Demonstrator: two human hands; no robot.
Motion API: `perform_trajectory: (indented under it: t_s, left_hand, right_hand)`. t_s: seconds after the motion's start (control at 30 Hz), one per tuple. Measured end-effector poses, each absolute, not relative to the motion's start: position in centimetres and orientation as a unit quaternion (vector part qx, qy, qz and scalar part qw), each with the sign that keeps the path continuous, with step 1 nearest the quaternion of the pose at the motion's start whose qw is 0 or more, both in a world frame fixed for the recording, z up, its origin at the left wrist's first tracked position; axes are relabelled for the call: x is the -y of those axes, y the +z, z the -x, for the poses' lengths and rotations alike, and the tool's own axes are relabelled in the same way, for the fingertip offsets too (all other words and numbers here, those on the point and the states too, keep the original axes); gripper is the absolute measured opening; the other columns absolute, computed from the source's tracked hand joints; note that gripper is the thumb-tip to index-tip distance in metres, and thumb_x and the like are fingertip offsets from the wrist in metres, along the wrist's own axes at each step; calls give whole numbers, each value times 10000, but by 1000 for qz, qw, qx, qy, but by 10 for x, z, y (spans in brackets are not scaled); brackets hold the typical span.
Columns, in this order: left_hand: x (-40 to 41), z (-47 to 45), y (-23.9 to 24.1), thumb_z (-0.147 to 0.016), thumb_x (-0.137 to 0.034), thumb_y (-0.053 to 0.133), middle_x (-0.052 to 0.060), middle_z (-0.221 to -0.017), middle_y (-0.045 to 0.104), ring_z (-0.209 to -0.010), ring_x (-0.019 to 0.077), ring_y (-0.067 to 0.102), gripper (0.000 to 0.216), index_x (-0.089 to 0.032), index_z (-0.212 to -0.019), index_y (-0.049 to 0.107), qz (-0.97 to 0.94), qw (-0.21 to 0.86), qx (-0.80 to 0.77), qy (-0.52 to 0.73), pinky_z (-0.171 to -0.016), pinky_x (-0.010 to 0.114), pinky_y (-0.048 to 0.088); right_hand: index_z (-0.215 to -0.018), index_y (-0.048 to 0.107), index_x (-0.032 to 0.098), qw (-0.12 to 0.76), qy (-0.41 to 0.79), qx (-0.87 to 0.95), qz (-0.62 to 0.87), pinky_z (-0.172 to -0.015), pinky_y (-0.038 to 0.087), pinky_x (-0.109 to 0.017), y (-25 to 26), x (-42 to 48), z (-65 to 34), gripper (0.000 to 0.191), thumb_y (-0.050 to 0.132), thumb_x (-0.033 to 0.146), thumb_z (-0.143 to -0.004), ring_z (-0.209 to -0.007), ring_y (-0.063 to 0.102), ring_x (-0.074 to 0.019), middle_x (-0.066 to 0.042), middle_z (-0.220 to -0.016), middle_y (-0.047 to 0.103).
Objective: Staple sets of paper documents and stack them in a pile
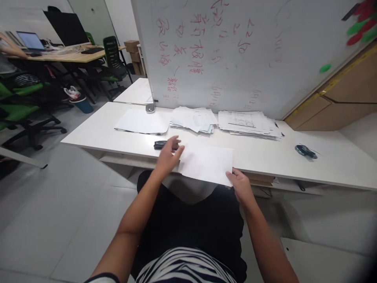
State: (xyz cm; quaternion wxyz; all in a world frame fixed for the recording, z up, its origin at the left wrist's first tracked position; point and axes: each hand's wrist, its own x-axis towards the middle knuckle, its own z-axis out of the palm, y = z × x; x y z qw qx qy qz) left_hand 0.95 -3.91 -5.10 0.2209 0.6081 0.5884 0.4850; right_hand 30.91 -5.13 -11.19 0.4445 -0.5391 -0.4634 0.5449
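Observation:
My right hand (240, 182) pinches the lower right corner of a white sheet of paper (207, 163), thumb on top. The sheet's near edge hangs over the front of the white desk. At the sheet's left edge hovers my left hand (170, 155), with its thumb and fingers apart and nothing visible between them. Partly behind that hand lies a black stapler (160, 145) on the desk; its right end is hidden by the fingers.
Along the back of the desk (265, 153) are a left paper stack (141, 121), a middle paper pile (193, 118) and a right paper pile (247, 124). A grey mouse (150, 108) sits by the whiteboard (235, 59). A dark green object (305, 151) lies right.

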Motion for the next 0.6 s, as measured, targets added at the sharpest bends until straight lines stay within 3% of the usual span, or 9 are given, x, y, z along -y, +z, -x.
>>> perform_trajectory:
  t_s: [0.13, 0.33, 0.6]
  left_hand:
    - [14, 42, -69, -746, -441, 704, 115, -1169, 596, -1174, 322, 463, 456, -236, -1139, 595, -674, 59, -652, 343, -985, 435, 356]
    - [-4, 64, -106, -837, -421, 605, 93, -1086, 585, -1046, 271, 464, 341, -225, -1114, 571, -681, 40, -657, 321, -954, 399, 354]
    - [4, 60, -98, -828, -428, 606, 84, -1061, 590, -1015, 265, 469, 342, -224, -1101, 583, -688, 49, -649, 321, -929, 380, 373]
  right_hand:
    - [-884, 656, 174, 477, 585, 396, 524, -398, 338, -236, -115, 60, -297, 359, 749, 456, -681, -463, 461, -106, 13, -601, 598]
    - [-903, 667, 180, 496, 589, 357, 529, -403, 349, -240, -111, 46, -277, 387, 774, 443, -641, -458, 457, -104, 21, -610, 610]
    - [-919, 651, 184, 462, 608, 416, 494, -419, 362, -256, -117, 35, -249, 385, 732, 488, -698, -459, 485, -123, 24, -591, 614]
